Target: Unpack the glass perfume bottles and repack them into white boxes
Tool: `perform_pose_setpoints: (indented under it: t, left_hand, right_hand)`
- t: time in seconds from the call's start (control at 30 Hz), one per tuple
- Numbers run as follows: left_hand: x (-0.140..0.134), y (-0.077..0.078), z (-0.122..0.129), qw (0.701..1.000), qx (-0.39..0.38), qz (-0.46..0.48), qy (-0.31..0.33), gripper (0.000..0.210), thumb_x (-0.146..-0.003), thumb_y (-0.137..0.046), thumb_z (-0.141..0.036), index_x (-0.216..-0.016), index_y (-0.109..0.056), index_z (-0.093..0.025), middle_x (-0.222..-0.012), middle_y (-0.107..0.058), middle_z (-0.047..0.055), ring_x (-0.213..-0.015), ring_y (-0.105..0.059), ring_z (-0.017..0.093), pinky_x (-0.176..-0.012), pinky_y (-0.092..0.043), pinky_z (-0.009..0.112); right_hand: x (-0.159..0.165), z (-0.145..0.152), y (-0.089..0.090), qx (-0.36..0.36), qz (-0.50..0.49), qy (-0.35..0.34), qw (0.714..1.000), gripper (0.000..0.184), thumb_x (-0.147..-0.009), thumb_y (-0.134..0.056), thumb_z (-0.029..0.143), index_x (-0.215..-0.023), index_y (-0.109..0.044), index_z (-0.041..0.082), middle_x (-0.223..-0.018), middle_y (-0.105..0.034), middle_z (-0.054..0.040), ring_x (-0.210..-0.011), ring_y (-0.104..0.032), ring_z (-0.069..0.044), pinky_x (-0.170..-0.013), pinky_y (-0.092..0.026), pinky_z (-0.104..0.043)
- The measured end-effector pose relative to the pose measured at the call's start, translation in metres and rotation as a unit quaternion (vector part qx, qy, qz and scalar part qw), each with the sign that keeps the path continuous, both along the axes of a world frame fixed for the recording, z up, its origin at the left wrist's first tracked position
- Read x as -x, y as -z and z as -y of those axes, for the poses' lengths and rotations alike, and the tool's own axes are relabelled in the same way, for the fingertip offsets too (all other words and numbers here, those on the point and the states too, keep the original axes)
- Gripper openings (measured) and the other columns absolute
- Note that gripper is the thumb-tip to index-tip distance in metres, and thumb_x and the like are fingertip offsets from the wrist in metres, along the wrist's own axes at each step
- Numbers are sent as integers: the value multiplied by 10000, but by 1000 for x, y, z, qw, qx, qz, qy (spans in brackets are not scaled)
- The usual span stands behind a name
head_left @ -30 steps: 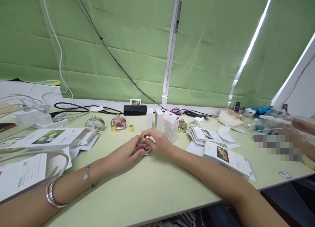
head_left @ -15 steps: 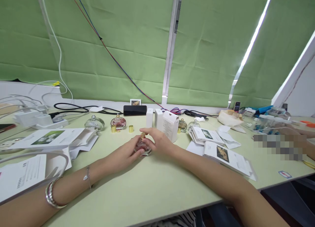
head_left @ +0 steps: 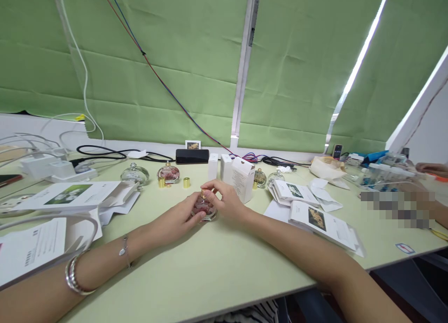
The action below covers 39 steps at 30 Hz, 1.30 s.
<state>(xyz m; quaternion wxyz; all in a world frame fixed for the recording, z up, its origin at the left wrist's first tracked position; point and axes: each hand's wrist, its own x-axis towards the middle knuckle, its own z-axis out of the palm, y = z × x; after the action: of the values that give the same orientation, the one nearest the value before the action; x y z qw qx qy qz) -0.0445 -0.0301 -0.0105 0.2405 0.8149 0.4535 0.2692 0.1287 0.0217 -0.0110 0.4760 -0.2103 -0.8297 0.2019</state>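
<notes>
A round glass perfume bottle (head_left: 206, 211) with pinkish-red contents stands on the table at the middle of the head view. My left hand (head_left: 182, 215) wraps round its left side, thumb along the front. At its gold neck, my right hand (head_left: 226, 199) is closed, with thumb and index finger pinching the top; the fingers partly hide what is there. Behind the hands, a gold cap (head_left: 186, 182) stands loose on the table. Another pinkish-red perfume bottle (head_left: 168, 173) is farther back, with a second gold cap (head_left: 161, 182) in front of it.
White boxes (head_left: 242, 178) stand just beyond my right hand. Opened white cartons (head_left: 73, 197) lie at left, more cartons (head_left: 324, 224) at right. A clear bottle (head_left: 135, 175) and a black phone (head_left: 192, 156) are at the back. Another person's arm (head_left: 427, 197) reaches in at right.
My right thumb and index finger have shifted at the bottle's gold top, the thumb now higher against it. My left hand keeps its hold on the bottle.
</notes>
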Motion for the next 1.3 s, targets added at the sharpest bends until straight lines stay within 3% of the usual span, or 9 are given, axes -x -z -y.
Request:
perform_pose_setpoints:
  t: [0.37, 0.67, 1.07, 1.3]
  left_hand:
    - [-1, -2, 0, 1000, -5, -28, 2, 331, -903, -417, -379, -1190, -411, -215, -1088, -620, 87, -925, -615, 229, -809, -484, 370]
    - [1, -1, 0, 999, -18, -44, -2, 323, -904, -413, -384, -1175, -412, -209, -1070, -622, 78, -926, -611, 227, -817, -481, 362]
    - [1, -1, 0, 999, -19, -28, 9, 344, -904, -412, -414, -1184, -425, -215, -1090, -620, 88, -944, -601, 238, -812, -486, 358]
    - [1, -3, 1, 999, -23, -36, -1, 333, -889, -429, -410, -1154, -451, -208, -1060, -631, 83, -927, -608, 245, -806, -488, 360]
  right_hand:
    - [-7, -7, -9, -21, 15, -27, 999, 158, -854, -549, 280, -904, -648, 168, -888, -674, -48, -794, -609, -129, -719, -496, -268]
    - [-12, -9, -21, -70, 97, -36, 992, 159, -866, -522, 184, -942, -662, 171, -924, -666, -58, -842, -603, -140, -767, -484, -283]
    - [-14, -8, -29, -37, 123, -26, 991, 115, -840, -577, 181, -893, -674, 149, -863, -666, -44, -743, -598, -112, -711, -471, -252]
    - [-15, -8, -33, -63, 142, -45, 987, 161, -840, -553, 125, -943, -674, 149, -913, -670, -60, -805, -612, -123, -709, -472, -245]
